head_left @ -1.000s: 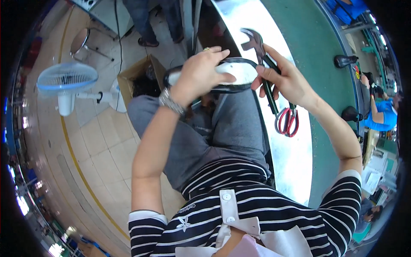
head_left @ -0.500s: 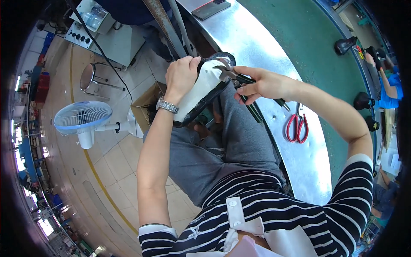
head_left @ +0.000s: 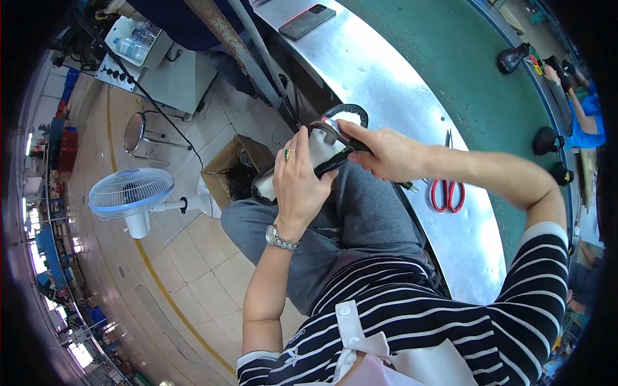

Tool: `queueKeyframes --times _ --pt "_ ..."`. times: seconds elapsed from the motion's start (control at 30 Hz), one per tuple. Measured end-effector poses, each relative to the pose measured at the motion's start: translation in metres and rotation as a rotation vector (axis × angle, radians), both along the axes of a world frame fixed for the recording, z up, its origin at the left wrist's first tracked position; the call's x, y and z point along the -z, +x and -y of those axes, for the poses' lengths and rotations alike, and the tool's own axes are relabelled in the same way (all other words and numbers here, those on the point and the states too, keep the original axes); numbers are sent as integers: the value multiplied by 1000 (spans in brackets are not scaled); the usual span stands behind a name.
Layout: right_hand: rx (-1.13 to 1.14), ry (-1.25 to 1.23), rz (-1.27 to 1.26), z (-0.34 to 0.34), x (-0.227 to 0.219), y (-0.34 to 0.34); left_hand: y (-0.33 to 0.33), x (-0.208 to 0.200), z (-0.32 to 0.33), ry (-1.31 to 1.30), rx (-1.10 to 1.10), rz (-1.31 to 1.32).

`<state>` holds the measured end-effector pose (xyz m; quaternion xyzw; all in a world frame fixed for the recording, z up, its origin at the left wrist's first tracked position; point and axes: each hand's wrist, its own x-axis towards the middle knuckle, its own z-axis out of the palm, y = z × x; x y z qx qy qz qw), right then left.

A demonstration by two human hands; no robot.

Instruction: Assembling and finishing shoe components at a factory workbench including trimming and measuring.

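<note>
A shoe on its last [head_left: 322, 152] rests sole up above my lap, with a white underside and a black upper folded around its edge. My left hand [head_left: 301, 183] grips its side, fingers along the white face and thumb near the black edge. My right hand [head_left: 396, 156] is closed around black-handled pincers [head_left: 326, 131]. Their metal head lies against the shoe between its middle and far end. My fingers hide most of the handles, so whether the jaws bite on the black edge cannot be seen.
Red-handled scissors [head_left: 447, 193] and a phone [head_left: 307, 22] lie on the metal bench [head_left: 412, 96] to the right. A cardboard box [head_left: 257, 152] holding black scraps stands beyond my left knee. A fan [head_left: 132, 193] and a round stool [head_left: 134, 132] are at left. A rusty post [head_left: 222, 38] rises ahead.
My left hand has shifted from the shoe's far left edge to its near side. The shoe has turned and come lower. The pincers' head has moved slightly left and down.
</note>
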<state>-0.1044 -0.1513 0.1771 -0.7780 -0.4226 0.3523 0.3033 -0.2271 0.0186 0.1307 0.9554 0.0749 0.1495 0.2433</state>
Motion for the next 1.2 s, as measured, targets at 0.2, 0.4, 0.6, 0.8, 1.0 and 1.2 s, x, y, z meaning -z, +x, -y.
queueKeyframes --times 0.2,0.4,0.6,0.8,1.0,1.2 --pt "-7 38 135 7 11 -9 -6 3 0 20 26 73" --pt "-154 -75 443 9 0 0 -8 10 0 133 65 146" --pt "-300 -219 571 -9 -45 19 -7 19 -4 297 106 207" --pt "119 152 374 -17 -2 5 -6 22 -1 348 121 197" --pt "165 219 379 -23 -28 10 -10 24 -4 338 73 211" --pt "102 -53 363 -19 -10 16 -9 27 -2 354 66 184"
